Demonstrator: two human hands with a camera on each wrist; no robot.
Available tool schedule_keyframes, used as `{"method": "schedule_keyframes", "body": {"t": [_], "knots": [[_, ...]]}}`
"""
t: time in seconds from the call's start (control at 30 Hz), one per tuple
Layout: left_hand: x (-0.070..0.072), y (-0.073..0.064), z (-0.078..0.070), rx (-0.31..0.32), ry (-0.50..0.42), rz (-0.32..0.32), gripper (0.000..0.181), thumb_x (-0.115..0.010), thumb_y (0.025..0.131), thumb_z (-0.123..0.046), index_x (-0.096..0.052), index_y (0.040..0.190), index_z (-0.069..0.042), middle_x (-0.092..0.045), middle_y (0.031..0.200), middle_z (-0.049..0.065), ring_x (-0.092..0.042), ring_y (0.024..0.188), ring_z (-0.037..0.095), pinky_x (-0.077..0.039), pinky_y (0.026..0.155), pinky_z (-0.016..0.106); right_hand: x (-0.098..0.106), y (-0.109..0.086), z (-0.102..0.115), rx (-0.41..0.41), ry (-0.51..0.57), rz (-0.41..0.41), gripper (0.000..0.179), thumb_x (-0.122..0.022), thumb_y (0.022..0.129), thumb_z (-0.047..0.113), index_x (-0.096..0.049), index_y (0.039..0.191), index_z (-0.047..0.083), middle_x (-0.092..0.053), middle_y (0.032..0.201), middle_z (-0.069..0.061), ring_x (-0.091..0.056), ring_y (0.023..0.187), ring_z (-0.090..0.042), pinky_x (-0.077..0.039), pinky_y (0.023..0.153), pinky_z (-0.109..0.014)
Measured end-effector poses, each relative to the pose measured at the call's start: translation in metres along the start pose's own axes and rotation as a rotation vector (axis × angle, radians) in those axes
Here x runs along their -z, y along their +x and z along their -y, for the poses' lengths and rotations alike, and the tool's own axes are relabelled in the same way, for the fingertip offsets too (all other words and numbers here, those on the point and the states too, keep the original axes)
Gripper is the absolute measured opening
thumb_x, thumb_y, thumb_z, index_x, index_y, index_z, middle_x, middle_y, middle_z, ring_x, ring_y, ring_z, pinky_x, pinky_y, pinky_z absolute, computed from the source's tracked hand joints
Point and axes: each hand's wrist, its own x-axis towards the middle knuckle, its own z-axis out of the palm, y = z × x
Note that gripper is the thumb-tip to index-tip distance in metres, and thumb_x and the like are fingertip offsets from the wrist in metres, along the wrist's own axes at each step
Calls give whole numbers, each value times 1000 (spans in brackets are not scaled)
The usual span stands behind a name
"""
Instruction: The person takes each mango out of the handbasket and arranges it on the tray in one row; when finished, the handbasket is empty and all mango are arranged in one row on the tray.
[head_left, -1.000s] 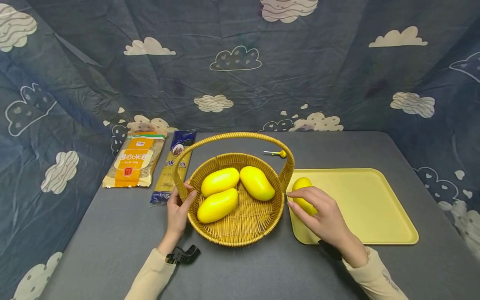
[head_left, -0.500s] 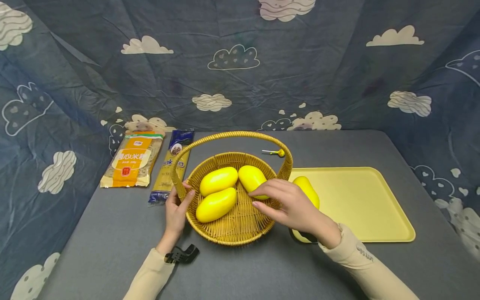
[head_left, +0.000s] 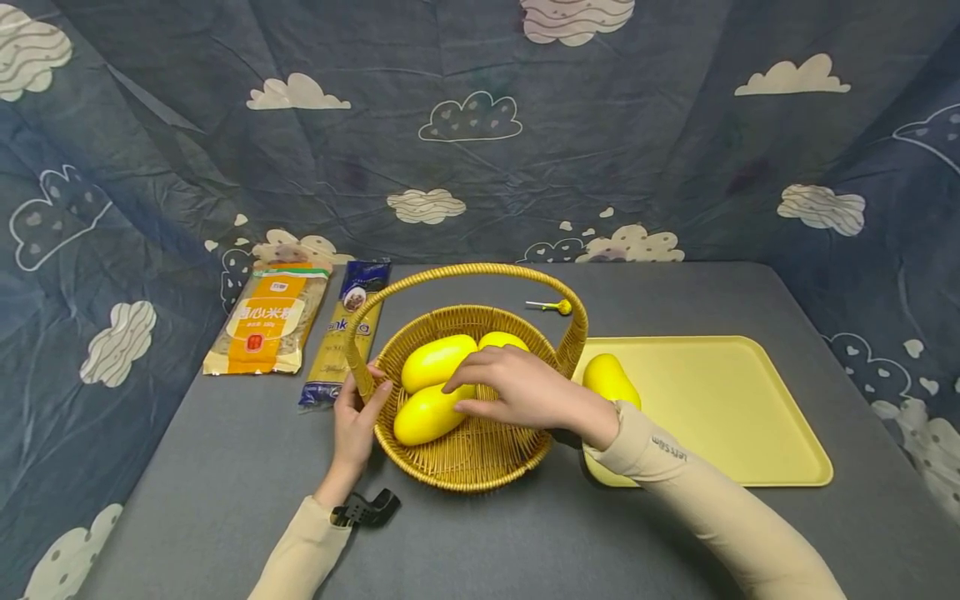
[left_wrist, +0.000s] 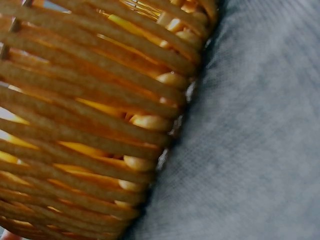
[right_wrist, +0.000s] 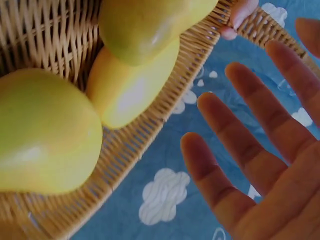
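Observation:
A woven wicker basket (head_left: 468, 482) with a tall arched handle stands mid-table. My left hand (head_left: 358, 421) grips its left rim beside the handle's base, thumb on the near side. Inside lie yellow mangoes: one toward the back left (head_left: 437, 360), another in front of it (head_left: 426, 418), and a third (head_left: 502, 340) partly covered by my right hand (head_left: 521, 387). That hand hovers over the basket, holding nothing; the right wrist view shows its fingers (right_wrist: 215, 175) spread and fairly straight. The left wrist view is filled by the basket's woven side (left_wrist: 85, 115).
Right of the basket, a pale yellow tray (head_left: 738, 408) carries another mango (head_left: 609, 377), partly behind the right forearm. An orange-labelled noodle bag (head_left: 266, 321) and a blue-and-gold pasta packet (head_left: 345, 333) lie at left. A small yellow-ended stick (head_left: 561, 307) lies behind the basket.
My right hand has moved left from the mango on the tray to above the basket, carrying nothing. The left hand and basket stay in place.

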Motion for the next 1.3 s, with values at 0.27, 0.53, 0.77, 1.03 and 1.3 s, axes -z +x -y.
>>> {"method": "schedule_keyframes", "body": {"t": [0.27,0.53,0.77,1.03,1.3], "knots": [[-6,-4,-26,14,42,14,21,-55,91,7,-48,109,14,-47,131,30,-40,126,34,-35,98,25,-10,22,-5,8,11,122,27,-65,91,30,-68,116,18,-65,113,7,-56,108,-15,-42,90,-34],[0,-1,-4,21,29,11,21,-56,92,4,-50,111,11,-49,132,24,-42,125,29,-36,97,25,-24,37,-7,-29,2,210,36,-70,86,33,-67,119,20,-61,110,3,-53,101,-15,-41,87,-30],[2,-1,1,1,17,13,22,-58,92,-1,-51,110,9,-51,130,21,-44,123,28,-36,97,26,-37,45,-5,-49,-21,228,45,-76,80,36,-66,121,23,-56,100,2,-48,89,-13,-39,77,-28],[1,0,1,7,10,12,22,-58,92,-1,-51,110,9,-51,129,22,-44,123,27,-36,98,26,-45,48,-7,-107,-39,234,55,-81,74,36,-62,123,23,-55,103,0,-49,89,-15,-41,77,-30],[1,-1,1,3,11,11,21,-58,92,-1,-51,109,9,-51,130,22,-45,122,25,-37,97,27,-47,46,-10,-173,-11,290,59,-79,76,38,-54,126,20,-57,108,-2,-53,94,-16,-45,80,-32]]}}
